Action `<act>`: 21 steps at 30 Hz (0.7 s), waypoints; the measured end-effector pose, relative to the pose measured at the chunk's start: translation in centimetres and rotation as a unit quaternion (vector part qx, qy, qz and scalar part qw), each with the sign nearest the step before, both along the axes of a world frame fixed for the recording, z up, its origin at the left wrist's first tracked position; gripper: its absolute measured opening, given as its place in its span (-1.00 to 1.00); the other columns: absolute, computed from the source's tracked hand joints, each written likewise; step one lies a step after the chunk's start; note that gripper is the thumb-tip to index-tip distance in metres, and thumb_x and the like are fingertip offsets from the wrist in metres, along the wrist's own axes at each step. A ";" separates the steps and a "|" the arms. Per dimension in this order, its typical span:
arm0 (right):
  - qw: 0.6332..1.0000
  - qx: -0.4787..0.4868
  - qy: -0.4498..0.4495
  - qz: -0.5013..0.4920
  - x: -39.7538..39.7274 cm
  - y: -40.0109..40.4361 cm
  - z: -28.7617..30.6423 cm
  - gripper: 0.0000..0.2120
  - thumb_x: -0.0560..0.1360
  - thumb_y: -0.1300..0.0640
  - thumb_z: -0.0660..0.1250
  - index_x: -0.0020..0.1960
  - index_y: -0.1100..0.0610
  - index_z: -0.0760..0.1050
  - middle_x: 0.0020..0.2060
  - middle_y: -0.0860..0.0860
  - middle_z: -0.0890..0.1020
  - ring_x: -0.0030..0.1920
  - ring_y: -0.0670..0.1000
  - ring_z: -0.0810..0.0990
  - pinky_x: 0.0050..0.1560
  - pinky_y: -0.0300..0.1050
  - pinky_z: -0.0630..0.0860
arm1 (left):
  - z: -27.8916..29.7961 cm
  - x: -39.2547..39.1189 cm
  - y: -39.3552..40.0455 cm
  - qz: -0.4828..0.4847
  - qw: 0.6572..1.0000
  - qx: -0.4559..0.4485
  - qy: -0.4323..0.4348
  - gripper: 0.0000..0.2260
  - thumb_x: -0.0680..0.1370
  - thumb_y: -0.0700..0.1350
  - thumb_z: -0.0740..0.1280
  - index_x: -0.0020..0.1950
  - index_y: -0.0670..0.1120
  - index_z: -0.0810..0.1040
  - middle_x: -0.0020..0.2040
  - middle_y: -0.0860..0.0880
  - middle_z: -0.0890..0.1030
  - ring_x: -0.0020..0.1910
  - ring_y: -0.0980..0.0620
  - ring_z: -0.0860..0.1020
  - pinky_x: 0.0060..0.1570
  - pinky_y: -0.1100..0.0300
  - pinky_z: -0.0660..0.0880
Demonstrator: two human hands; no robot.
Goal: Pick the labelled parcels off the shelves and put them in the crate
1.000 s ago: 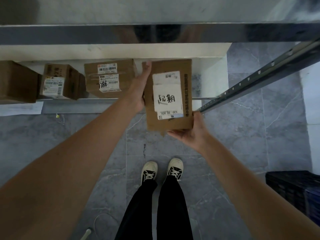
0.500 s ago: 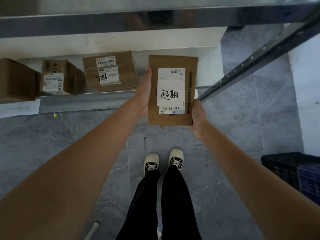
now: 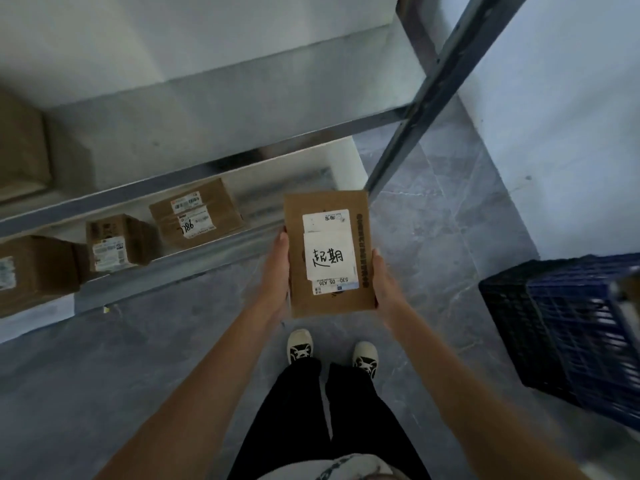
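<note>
I hold a flat brown cardboard parcel with a white handwritten label out in front of me, above the floor and just off the shelf's front edge. My left hand grips its left side and my right hand grips its right side, fingers hidden under it. A dark blue plastic crate stands on the floor at the right. Three more labelled brown parcels sit on the lowest shelf: one nearest, a smaller one to its left, another at the frame's left edge.
The metal shelf rack has a steel front rail and a slanting upright post between me and the crate. A white wall rises behind the crate. My feet stand on the grey tiled floor. Another box sits on the upper shelf, left.
The parcel has come off the shelf toward me and lower. My right hand shifted from its bottom edge to its right side. My view swung right, so the crate shows more.
</note>
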State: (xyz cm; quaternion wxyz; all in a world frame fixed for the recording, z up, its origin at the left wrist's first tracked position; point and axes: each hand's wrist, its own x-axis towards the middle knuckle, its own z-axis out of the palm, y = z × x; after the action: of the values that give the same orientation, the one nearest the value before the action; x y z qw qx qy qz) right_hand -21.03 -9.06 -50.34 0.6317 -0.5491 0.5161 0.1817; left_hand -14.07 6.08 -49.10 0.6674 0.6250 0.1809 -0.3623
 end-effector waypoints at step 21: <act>0.990 0.053 -0.003 -0.134 -15.4 -24.2 -0.1 -0.50 0.63 -0.24 -0.05 0.17 -0.04 0.59 0.05 0.05 0.69 0.10 0.07 0.64 0.21 0.18 0.53 | -1.5 -11.9 -26.9 -0.103 0.988 0.106 0.036 -0.53 0.46 0.39 0.09 0.29 0.30 0.45 0.27 0.01 0.59 0.20 -0.03 0.57 0.21 -0.12 0.48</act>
State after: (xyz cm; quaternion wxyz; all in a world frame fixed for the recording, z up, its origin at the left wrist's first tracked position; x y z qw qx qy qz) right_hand -36.41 -33.30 -50.47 0.6802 -0.4415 0.5726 0.1203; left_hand -26.01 -20.81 -50.55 0.5494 0.6941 0.1774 -0.4300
